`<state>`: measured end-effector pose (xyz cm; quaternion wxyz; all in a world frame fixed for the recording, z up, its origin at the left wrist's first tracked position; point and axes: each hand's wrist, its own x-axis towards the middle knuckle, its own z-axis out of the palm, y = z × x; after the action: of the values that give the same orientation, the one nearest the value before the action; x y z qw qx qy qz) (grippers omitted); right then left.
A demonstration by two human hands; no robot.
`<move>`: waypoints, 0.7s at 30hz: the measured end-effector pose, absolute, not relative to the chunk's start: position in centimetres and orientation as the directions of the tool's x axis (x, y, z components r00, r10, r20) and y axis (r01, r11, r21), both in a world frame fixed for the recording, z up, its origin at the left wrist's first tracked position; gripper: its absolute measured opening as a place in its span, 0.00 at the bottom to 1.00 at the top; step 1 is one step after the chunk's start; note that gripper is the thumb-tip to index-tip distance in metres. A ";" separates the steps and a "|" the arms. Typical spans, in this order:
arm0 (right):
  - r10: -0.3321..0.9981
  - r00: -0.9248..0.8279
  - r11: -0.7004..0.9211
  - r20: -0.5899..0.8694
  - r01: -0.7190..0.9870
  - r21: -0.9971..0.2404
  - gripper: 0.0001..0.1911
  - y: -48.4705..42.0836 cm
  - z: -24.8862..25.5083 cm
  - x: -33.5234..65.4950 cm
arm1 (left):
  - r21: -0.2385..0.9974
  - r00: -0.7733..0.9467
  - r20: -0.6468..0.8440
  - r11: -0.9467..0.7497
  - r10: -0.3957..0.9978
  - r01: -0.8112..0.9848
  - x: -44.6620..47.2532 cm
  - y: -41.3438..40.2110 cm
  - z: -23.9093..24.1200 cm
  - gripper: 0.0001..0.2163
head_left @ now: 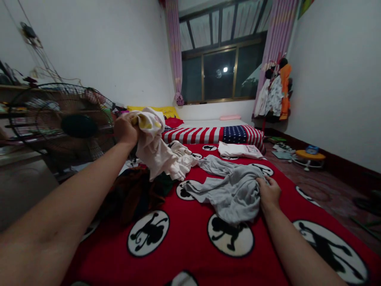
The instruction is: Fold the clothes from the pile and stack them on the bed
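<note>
My left hand [126, 129] is closed around a cream garment [157, 153] with yellow marks, held up above the bed so that it hangs down onto a dark pile of clothes [133, 194]. On the red blanket [184, 250] with black-and-white monkey circles, my right hand [268, 192] grips the edge of a crumpled grey garment [229, 188]. A folded white piece [238, 150] lies farther back on the blanket.
A standing fan [64, 123] is close on the left, in front of a cluttered shelf. A stars-and-stripes cover [214, 134] lies behind the blanket, under a dark window. Clothes hang on a rack [276, 93] at the right wall. A small round stool [309, 155] stands on the floor.
</note>
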<state>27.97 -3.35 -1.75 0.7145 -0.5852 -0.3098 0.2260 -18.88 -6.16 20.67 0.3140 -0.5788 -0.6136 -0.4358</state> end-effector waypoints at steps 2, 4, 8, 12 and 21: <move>0.687 0.701 0.224 0.194 0.050 -0.973 0.27 -3.4 -1.8 28.0 | 0.087 -0.110 0.866 0.071 0.488 0.994 -19.0 -7.2 17.5 0.19; 0.690 0.688 0.228 0.223 0.086 -0.970 0.26 -3.4 -1.9 28.1 | -0.064 -0.003 0.664 0.061 0.748 0.996 -18.7 -7.8 12.6 0.22; 0.735 0.600 0.249 0.318 0.198 -0.948 0.25 -3.4 -2.1 27.9 | -0.216 0.069 0.270 -0.009 0.960 0.976 -18.1 -8.1 4.6 0.24; 0.741 0.561 0.262 0.369 0.265 -0.928 0.27 -3.2 -2.4 27.7 | -0.291 0.028 0.212 0.036 0.977 0.956 -16.3 -8.7 6.0 0.21; 0.699 0.688 0.301 0.195 -0.036 -0.953 0.26 -2.8 -2.2 28.9 | -0.009 0.348 0.423 -0.380 0.837 0.925 -1.0 -10.5 5.6 0.24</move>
<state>28.87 -2.84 -2.15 0.7451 -0.5376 -0.3084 0.2463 -0.96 -10.51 5.57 0.1245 -0.8114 -0.5429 -0.1774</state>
